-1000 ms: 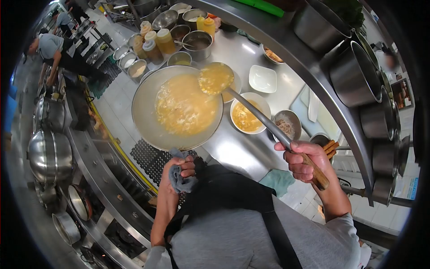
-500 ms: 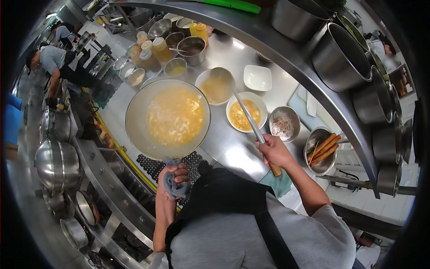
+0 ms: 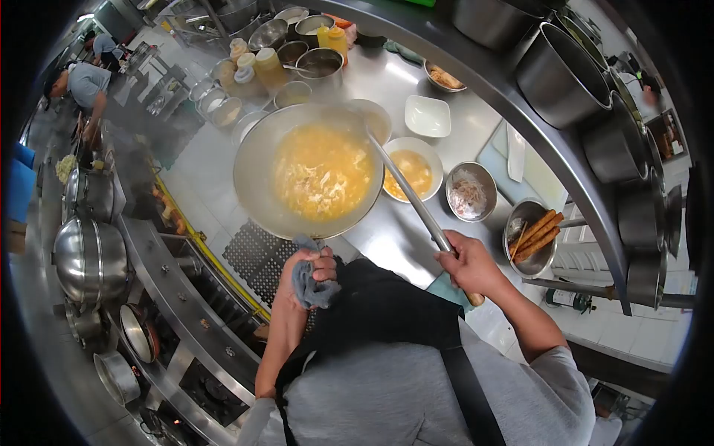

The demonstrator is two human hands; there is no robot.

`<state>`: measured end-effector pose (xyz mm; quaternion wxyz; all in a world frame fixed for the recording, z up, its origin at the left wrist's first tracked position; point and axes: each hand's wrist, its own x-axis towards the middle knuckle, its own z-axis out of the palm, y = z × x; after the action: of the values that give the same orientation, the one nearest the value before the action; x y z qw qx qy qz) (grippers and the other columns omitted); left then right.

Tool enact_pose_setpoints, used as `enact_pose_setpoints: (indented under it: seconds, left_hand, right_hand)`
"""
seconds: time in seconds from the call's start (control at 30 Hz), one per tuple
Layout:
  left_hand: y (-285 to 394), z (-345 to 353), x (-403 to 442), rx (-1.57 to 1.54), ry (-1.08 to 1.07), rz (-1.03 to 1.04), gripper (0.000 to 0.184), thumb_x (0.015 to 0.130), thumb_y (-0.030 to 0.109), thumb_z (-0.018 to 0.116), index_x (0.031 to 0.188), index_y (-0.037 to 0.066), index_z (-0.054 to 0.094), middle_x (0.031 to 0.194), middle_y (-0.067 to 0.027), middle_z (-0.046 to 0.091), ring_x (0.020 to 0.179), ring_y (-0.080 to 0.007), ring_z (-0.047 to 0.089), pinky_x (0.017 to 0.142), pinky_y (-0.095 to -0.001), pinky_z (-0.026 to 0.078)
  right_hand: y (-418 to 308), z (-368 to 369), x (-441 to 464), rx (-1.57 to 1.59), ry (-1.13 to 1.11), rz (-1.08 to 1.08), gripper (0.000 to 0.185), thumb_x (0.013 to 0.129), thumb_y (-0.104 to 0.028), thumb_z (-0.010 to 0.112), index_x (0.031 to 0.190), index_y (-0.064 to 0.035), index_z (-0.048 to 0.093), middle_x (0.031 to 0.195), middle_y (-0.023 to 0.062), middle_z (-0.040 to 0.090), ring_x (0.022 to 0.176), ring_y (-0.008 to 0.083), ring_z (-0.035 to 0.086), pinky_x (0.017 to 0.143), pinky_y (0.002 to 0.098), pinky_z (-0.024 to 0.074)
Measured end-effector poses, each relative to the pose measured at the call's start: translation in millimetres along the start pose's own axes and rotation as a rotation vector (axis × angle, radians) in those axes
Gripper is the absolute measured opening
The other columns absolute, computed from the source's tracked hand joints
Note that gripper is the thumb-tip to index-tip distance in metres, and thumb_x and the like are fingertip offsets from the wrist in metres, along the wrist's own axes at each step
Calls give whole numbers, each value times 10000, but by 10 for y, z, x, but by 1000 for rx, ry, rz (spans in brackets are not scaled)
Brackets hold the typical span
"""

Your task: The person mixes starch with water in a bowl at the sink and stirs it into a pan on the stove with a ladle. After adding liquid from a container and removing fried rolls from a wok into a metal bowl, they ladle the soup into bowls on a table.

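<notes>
My left hand (image 3: 303,273) is closed around a grey cloth (image 3: 315,291) against the near edge of a large wok (image 3: 253,175); the cloth hides the exact grip. The wok is tilted over the counter's left side, holding yellow soup (image 3: 323,171) with pale egg-like shreds. In my right hand (image 3: 476,262) is the long handle of a ladle (image 3: 413,189). Its far end meets the wok's right rim, where steam blurs it. Just right of the wok stands a white bowl (image 3: 435,160) of similar soup. A metal bowl (image 3: 471,209) of pale shreds is closer to my right hand.
Squeeze bottles (image 3: 268,67) and metal pots (image 3: 320,68) stand at the back. An empty white dish (image 3: 428,117) and a bowl of brown sticks (image 3: 534,245) lie to the right. A steel shelf (image 3: 476,70) overhangs. Stoves (image 3: 216,390) line the left; a co-worker (image 3: 82,85) bends there.
The wok has moved right and away from me with my left hand, now overlapping the white soup bowl's edge. My right hand has shifted slightly right and nearer, with the ladle.
</notes>
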<state>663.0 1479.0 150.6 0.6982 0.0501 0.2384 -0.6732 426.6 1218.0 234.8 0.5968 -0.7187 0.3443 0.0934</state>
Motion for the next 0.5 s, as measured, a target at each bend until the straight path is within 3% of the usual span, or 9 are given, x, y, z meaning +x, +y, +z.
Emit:
enact_pose_setpoints:
  seconds: [0.17, 0.2, 0.3, 0.5]
  left_hand:
    - [-38, 105, 155, -11, 51, -44, 134, 846, 100, 603, 921, 63, 499, 721, 8, 468, 637, -146, 487, 597, -280, 436]
    - [-55, 116, 171, -21, 45, -67, 130, 847, 96, 600, 920, 63, 498, 721, 9, 467, 637, -147, 487, 598, -279, 436]
    - [-115, 116, 193, -28, 32, -108, 122, 848, 88, 596, 918, 61, 499, 722, 8, 464, 636, -146, 481, 597, -277, 435]
    - [-197, 48, 248, -30, 43, -168, 122, 855, 90, 598, 925, 52, 506, 734, 8, 458, 635, -144, 466, 595, -277, 434]
  right_hand:
    - [-347, -144, -553, 813, -256, 384, 325, 998, -165, 570, 1263, 22, 580, 677, -12, 483, 409, 89, 472, 357, 249, 366]
    - [-290, -254, -588, 1007, -345, 448, 338, 1023, -185, 542, 1272, 42, 572, 696, 15, 489, 427, 109, 473, 368, 274, 401]
    - [-202, -290, -700, 1360, -477, 474, 366, 1043, -201, 498, 1305, 46, 564, 696, 14, 497, 426, 108, 485, 349, 275, 417]
    - [-258, -285, -956, 1380, -392, 452, 394, 1054, -197, 458, 1331, 75, 530, 676, -21, 403, 417, 73, 478, 333, 238, 413]
